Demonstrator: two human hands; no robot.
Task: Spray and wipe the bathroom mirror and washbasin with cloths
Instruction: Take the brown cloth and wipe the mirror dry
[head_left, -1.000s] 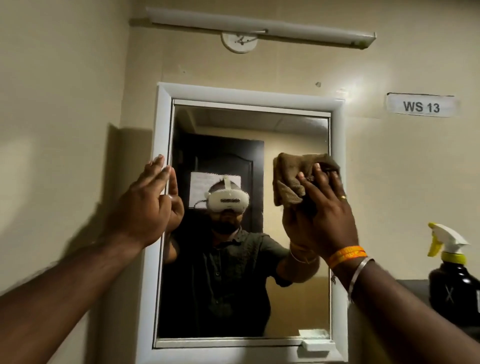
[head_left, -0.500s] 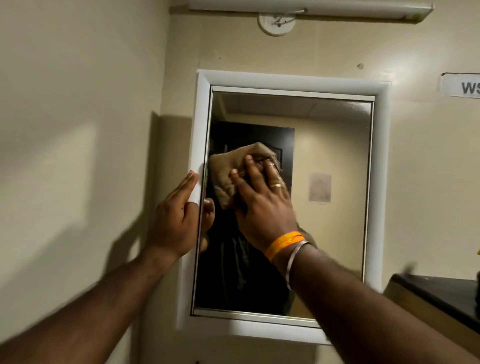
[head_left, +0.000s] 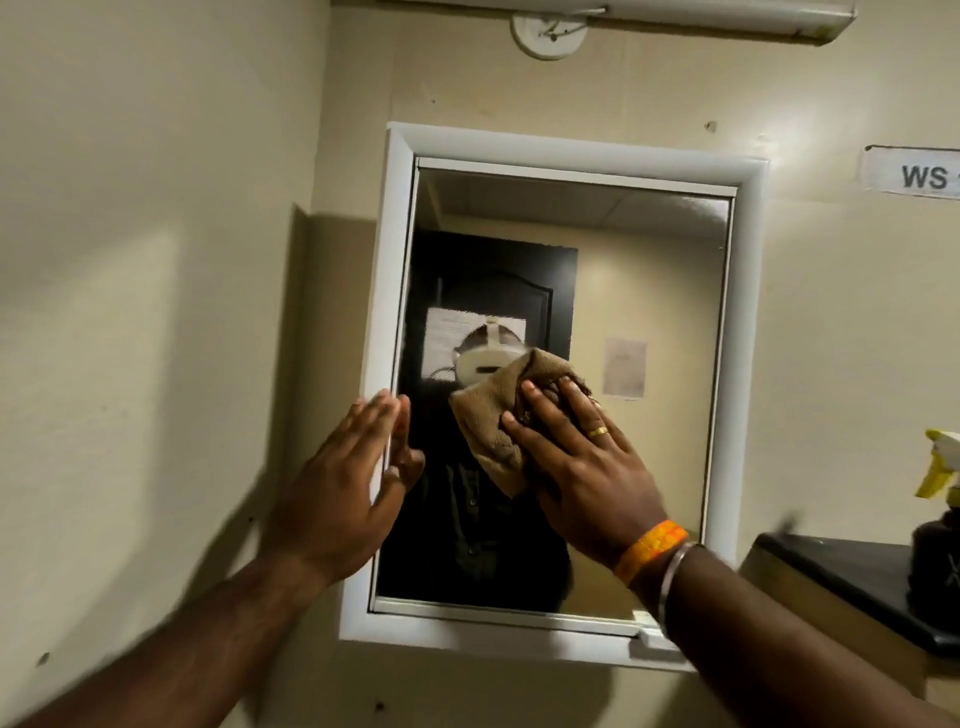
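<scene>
Since half a second earlier, the right hand (head_left: 576, 467) with the crumpled brown terry cloth (head_left: 498, 415) has slid lower and toward the middle of the glass, and the spray bottle has come back into view at the right edge. Right hand: palm toward the rectangular wall mirror in a white frame (head_left: 649, 322), fingers spread and nearly straight, pressing the cloth flat against the glass in its lower left-centre part. A gold ring (head_left: 598, 431) sits on one finger; an orange band (head_left: 649, 550) and a thin metal bangle (head_left: 675, 571) circle the wrist. Left hand (head_left: 343, 493): fingers straight and together, released, laid edge-on against the mirror frame's left side, grasping nothing; its forearm runs down to the near left corner. Reflection: a person wearing a white headset, a dark door with a paper sheet on it. Dark spray bottle with yellow-and-white trigger head (head_left: 937, 499): upright on a black ledge (head_left: 841, 571) right of the mirror, cut off by the picture's edge. White wall sign (head_left: 914, 174), upper right: reads "WS"; further characters are cropped. White tube-light fitting (head_left: 727, 13): mounted above the mirror.
</scene>
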